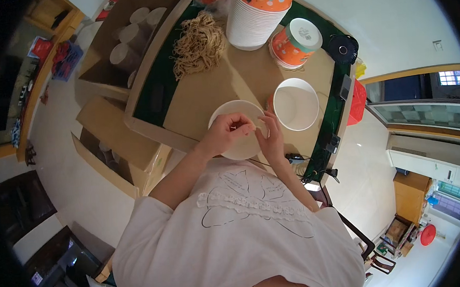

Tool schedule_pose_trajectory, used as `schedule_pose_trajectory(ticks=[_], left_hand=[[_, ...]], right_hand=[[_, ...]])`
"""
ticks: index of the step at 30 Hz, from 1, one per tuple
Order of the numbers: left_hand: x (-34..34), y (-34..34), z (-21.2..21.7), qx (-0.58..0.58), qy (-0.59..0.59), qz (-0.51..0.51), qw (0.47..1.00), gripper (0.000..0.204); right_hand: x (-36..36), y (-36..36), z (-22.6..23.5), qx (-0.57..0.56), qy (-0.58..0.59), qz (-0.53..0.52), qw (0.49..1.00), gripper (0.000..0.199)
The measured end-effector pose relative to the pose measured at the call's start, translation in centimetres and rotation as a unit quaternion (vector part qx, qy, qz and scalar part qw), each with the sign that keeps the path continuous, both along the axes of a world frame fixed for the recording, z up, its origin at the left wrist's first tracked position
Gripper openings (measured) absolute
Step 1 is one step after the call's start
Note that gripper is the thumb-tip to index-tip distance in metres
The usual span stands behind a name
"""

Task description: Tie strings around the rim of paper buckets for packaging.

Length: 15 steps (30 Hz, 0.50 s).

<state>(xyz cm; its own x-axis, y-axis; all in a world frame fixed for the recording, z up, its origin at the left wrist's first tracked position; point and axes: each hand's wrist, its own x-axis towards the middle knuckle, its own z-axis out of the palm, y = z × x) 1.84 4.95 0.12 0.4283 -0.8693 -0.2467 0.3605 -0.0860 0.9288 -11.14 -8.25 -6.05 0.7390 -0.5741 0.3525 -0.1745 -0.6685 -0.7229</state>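
Note:
My left hand (228, 133) is closed, its fingertips pinched together over a round white paper tub (241, 105) at the table's near edge. Close beside it, my right hand (271, 138) has its thumb and fingers curled toward the same spot. Something thin and pale seems to run between the fingertips, too small to make out. The hands cover much of the tub. Just right of them stands an open paper bucket (296, 106) with a white inside and an orange outer wall.
Tan strings lie heaped (200, 43) on the cardboard-covered table (191, 106). Behind are a tall stack of paper buckets (257, 22) and an upside-down orange bucket (297, 41). Cables, a black phone (345, 87) and a small fan (342, 49) line the right edge. Cardboard boxes (131, 143) stand left.

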Motion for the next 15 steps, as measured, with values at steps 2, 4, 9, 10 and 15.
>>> schedule_pose_trajectory(ticks=[2, 4, 9, 10, 15], left_hand=[[0.2, 0.3, 0.0, 0.012, -0.031, -0.028, 0.999, 0.007], [0.9, 1.0, -0.3, 0.019, -0.065, 0.005, 0.998, 0.008], [4.2, 4.5, -2.7, 0.180, -0.343, 0.048, 0.921, 0.010], [4.5, 5.3, -4.8, 0.157, -0.398, 0.126, 0.895, 0.010], [7.0, 7.1, -6.0, 0.261, -0.146, 0.058, 0.952, 0.017]], right_hand=[[0.1, -0.3, -0.1, -0.027, -0.003, 0.027, 0.999, 0.010], [0.0, -0.4, -0.6, 0.138, 0.044, 0.011, 0.989, 0.008], [0.2, -0.2, -1.1, 0.229, 0.029, -0.009, 0.973, 0.007], [0.3, -0.1, -1.5, 0.253, 0.016, -0.020, 0.967, 0.007], [1.2, -0.1, -2.7, 0.286, 0.018, -0.016, 0.958, 0.007]])
